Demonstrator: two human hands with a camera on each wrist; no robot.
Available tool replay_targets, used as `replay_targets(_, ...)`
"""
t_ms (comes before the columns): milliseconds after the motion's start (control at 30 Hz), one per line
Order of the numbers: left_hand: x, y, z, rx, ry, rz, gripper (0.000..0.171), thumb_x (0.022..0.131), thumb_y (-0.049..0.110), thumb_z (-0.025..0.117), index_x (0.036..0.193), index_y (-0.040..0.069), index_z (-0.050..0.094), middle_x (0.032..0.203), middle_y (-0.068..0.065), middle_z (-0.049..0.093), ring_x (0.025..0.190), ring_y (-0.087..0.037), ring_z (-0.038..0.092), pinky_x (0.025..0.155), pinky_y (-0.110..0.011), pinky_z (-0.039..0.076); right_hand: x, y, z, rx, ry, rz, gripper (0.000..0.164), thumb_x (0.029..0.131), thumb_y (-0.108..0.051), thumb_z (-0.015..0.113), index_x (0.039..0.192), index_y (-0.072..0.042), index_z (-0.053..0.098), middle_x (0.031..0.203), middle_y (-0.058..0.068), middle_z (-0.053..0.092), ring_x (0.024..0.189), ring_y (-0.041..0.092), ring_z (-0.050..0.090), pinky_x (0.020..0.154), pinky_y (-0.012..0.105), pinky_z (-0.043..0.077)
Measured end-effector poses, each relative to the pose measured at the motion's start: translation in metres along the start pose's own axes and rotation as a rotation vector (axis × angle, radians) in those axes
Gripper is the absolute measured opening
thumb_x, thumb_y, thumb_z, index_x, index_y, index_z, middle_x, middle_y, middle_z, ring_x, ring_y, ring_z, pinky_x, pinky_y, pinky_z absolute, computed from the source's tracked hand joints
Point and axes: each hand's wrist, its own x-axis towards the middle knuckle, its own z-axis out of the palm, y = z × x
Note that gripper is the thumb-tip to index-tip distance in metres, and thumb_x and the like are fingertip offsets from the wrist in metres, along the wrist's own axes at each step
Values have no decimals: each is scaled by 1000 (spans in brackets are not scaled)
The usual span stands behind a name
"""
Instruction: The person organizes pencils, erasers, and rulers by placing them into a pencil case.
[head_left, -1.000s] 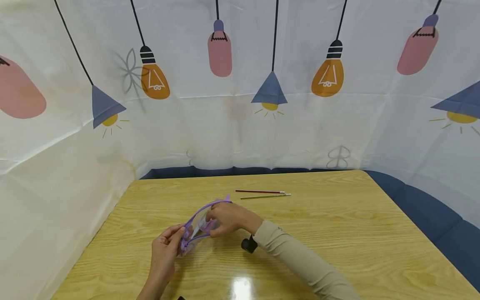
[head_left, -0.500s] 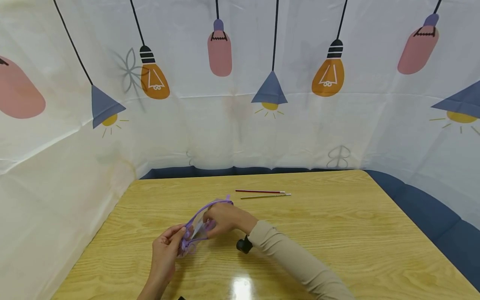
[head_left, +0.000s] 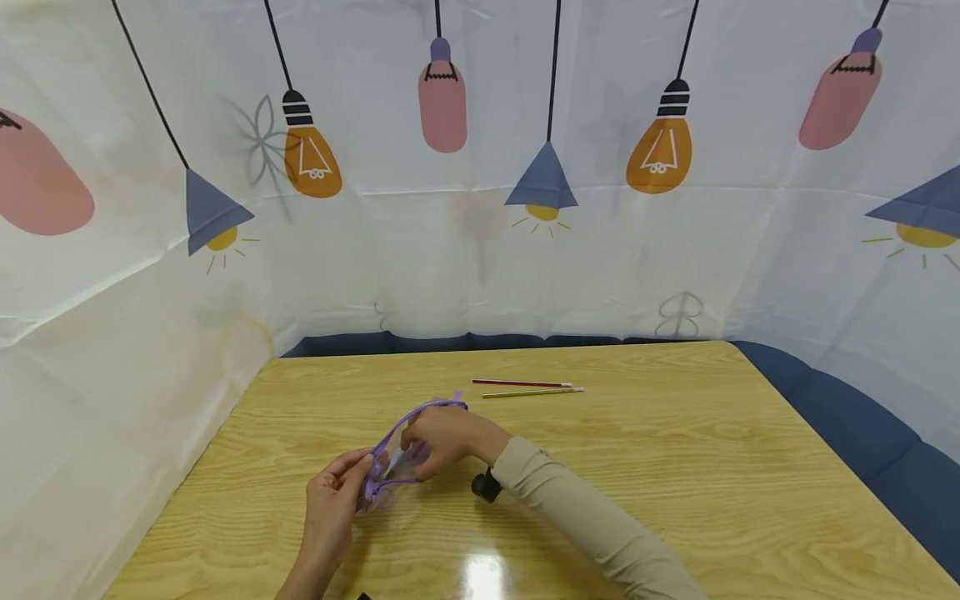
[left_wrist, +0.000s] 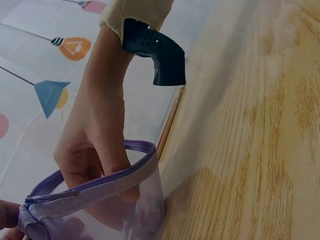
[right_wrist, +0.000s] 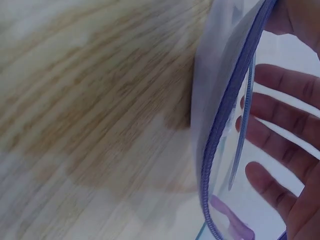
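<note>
A see-through pouch (head_left: 375,490) with a purple zipper is held up off its flat side, its mouth parted. My left hand (head_left: 330,504) pinches one end of it, thumb on the near side. My right hand (head_left: 453,437) reaches down into the mouth; in the right wrist view its fingers (right_wrist: 290,117) look straight and spread, and I see nothing between them. In the left wrist view the pouch's mesh (left_wrist: 145,200) partly covers the thumb side of that hand. A small pinkish-purple piece (right_wrist: 232,220) shows at the pouch's lower part; I cannot tell what it is.
A red pencil (head_left: 521,383) and a gold pencil (head_left: 528,393) lie side by side behind the pouch on the wooden table (head_left: 675,467). A black wrist camera (head_left: 486,486) hangs under the right sleeve. A printed white curtain (head_left: 480,250) surrounds the table's back and left.
My right hand has shifted slightly left, further along the pouch's mouth, and the sleeve and wrist camera moved with it. My left hand keeps its hold; the pencils have stayed put.
</note>
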Motion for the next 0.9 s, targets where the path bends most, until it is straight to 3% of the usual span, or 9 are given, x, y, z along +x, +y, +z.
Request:
replay_targets(300, 1, 0, 2, 9, 11, -7, 24, 97, 12, 61, 108, -9, 64, 90, -3, 73, 73, -13, 67, 58, -22, 52, 1, 2, 1, -85, -46, -43, 32, 79, -33, 75, 105, -14, 73, 92, -9, 64, 72, -4, 51, 64, 9, 40)
replay_targets(533, 1, 0, 2, 3, 15, -16, 23, 97, 12, 61, 108, -8, 65, 89, -2, 73, 74, -13, 67, 59, -23, 53, -2, 2, 1, -175, -46, -72, 15, 82, -32, 71, 90, -19, 70, 83, -11, 57, 66, 0, 45, 56, 14, 37)
replay_targets(900, 1, 1, 3, -2, 24, -8, 23, 97, 11, 61, 109, -8, 65, 88, -2, 73, 74, -13, 68, 59, -23, 54, -6, -1, 2, -304, -2, -120, 8, 88, -27, 70, 94, -21, 72, 90, -12, 62, 78, 1, 54, 67, 15, 43)
